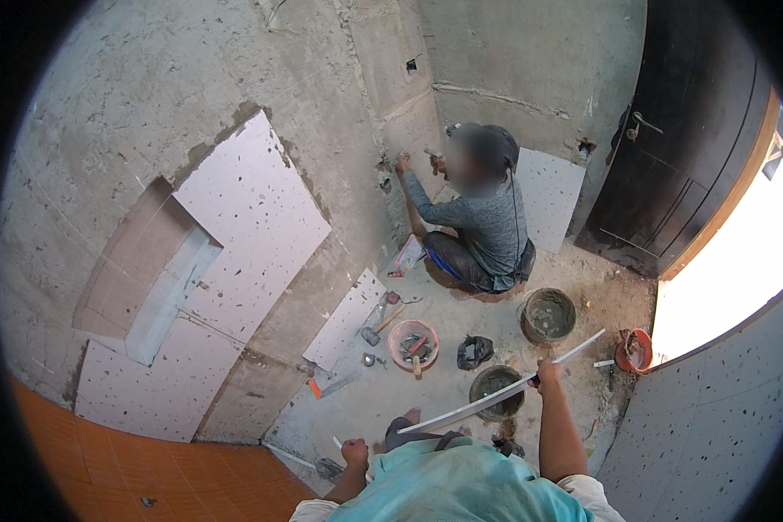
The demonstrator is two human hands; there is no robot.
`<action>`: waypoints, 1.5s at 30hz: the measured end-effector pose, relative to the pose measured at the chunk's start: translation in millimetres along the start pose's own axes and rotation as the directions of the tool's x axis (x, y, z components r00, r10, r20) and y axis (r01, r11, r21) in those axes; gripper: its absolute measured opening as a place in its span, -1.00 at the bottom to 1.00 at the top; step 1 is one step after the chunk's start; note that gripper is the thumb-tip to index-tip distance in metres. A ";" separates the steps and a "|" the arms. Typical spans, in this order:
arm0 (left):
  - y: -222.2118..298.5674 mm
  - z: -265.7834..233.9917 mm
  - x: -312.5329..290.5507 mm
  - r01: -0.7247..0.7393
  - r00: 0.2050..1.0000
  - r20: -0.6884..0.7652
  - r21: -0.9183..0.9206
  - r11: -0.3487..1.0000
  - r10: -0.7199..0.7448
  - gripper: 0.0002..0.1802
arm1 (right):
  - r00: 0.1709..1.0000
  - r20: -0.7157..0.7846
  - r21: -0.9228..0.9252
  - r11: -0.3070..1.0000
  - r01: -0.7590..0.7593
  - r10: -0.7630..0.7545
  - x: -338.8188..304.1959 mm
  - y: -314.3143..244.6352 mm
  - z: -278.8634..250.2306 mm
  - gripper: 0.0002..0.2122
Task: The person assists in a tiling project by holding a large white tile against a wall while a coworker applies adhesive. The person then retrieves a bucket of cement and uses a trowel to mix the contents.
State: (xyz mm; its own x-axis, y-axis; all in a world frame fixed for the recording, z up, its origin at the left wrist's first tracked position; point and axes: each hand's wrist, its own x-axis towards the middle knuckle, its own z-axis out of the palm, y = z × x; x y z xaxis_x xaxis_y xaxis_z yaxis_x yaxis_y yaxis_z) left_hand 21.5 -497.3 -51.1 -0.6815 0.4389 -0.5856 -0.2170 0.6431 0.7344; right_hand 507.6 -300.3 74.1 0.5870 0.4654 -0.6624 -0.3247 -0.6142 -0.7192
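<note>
Two bare hands reach over the floor [444,309]. The right hand [548,374] is closed around a long, narrow white bar [470,410], which slants above the floor's near edge, its left end lower in view, passing over a black mortar bucket [505,418]. The left hand [354,451] is curled closed near the floor's near left corner; whether it grips the thin pale piece [337,442] beside it, I cannot tell.

A second mortar bucket [549,340] stands beyond the bar, and a red bucket [622,355] sits at the floor's right edge, by the doorway. Toward the left edge are a pink basin [391,350] of hand tools, a mallet [371,336] and an orange-handled tool [314,388]. A crumpled black bag [474,351] lies between the basin and the buckets.

Near the far corner a co-worker [487,222] in a grey top crouches, both hands up at the concrete wall [322,130]. Behind them a speckled white tile [552,200] leans; more speckled tiles [244,226] cover part of the left wall.
</note>
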 end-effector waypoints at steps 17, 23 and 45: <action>15.6 6.0 -11.4 -0.006 1.000 -0.030 0.030 1.000 0.006 -0.86 | 0.999 0.028 -0.026 0.999 0.021 -0.020 8.6 3.5 -3.2 -0.75; 11.1 5.2 -2.0 -0.019 1.000 0.015 -0.007 1.000 0.020 -0.90 | 1.000 -0.014 -0.013 1.000 -0.007 0.007 11.6 5.5 -1.8 -0.74; 10.2 3.0 -4.5 -0.011 1.000 0.009 0.000 1.000 0.011 -0.91 | 0.999 0.003 -0.034 0.998 -0.054 0.055 19.0 8.6 -1.3 -0.77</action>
State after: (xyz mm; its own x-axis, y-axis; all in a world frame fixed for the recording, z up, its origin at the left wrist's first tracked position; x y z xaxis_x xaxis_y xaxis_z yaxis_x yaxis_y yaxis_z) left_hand 24.5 -490.8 -42.0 -0.6775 0.4518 -0.5803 -0.2092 0.6381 0.7410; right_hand 516.9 -297.6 55.7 0.5660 0.4332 -0.7014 -0.3310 -0.6598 -0.6746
